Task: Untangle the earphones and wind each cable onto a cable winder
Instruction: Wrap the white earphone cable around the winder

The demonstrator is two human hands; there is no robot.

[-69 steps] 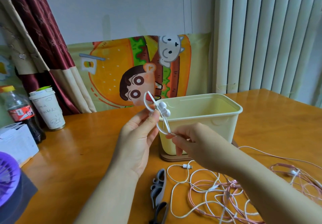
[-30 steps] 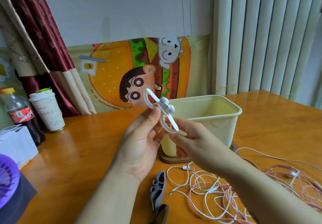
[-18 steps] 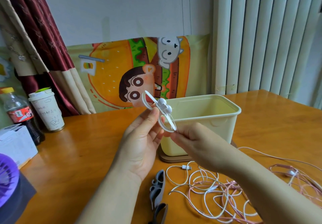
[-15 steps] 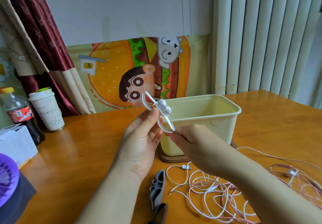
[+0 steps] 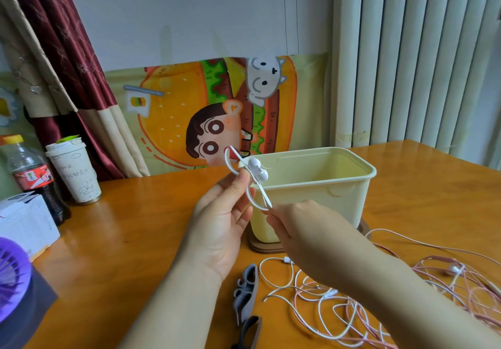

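My left hand [image 5: 222,221] pinches a white cable winder [image 5: 245,180] above the table, with two white earbuds [image 5: 257,169] seated on it. My right hand [image 5: 306,237] pinches the thin white cable [image 5: 267,205] just below the winder's lower loop. White and pink earphone cables [image 5: 339,305] lie tangled on the table under my right forearm. A grey cable winder [image 5: 245,291] and a dark one [image 5: 250,332] lie on the table in front of me.
A cream plastic tub [image 5: 349,186] stands on a wooden coaster just behind my hands. At the left are a cola bottle [image 5: 32,177], a paper cup [image 5: 74,172], a white box [image 5: 24,224] and a purple fan [image 5: 13,270].
My right hand has shifted slightly up and down below the winder with the cable. The loose cable loops on the table have shifted a little. My left hand has stayed nearly still.
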